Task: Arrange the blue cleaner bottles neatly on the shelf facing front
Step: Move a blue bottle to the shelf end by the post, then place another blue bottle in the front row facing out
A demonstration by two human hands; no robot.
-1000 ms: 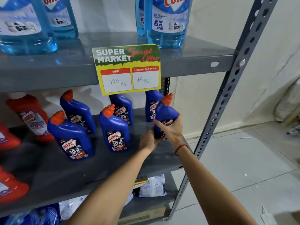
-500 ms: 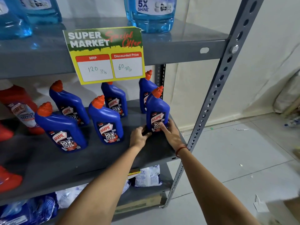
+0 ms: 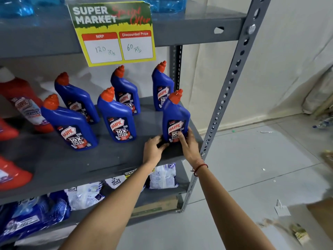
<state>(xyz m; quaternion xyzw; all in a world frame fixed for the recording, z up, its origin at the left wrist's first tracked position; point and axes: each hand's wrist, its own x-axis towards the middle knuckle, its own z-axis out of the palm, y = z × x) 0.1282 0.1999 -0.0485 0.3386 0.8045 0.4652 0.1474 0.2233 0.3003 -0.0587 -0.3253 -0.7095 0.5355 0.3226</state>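
Note:
Several blue cleaner bottles with orange caps stand on the grey middle shelf (image 3: 108, 159), labels to the front. The front right bottle (image 3: 175, 114) stands upright near the shelf's right end. My left hand (image 3: 154, 147) touches its base from the left and my right hand (image 3: 188, 143) presses its lower label from the right. Another bottle (image 3: 162, 83) stands just behind it by the back post. Further left stand a front-row bottle (image 3: 117, 116), a back-row bottle (image 3: 125, 91), and two more bottles (image 3: 70, 123) (image 3: 75, 94).
A yellow price sign (image 3: 115, 33) hangs from the upper shelf edge. Red cleaner bottles (image 3: 23, 101) fill the shelf's left side. The perforated metal upright (image 3: 232, 83) stands right of my hands. Detergent packs (image 3: 162, 175) lie on the lower shelf. Litter lies on the floor (image 3: 270, 168).
The front right bottle went from lifted and turned in my hands to standing on the shelf with its label forward. My hands have dropped to its base.

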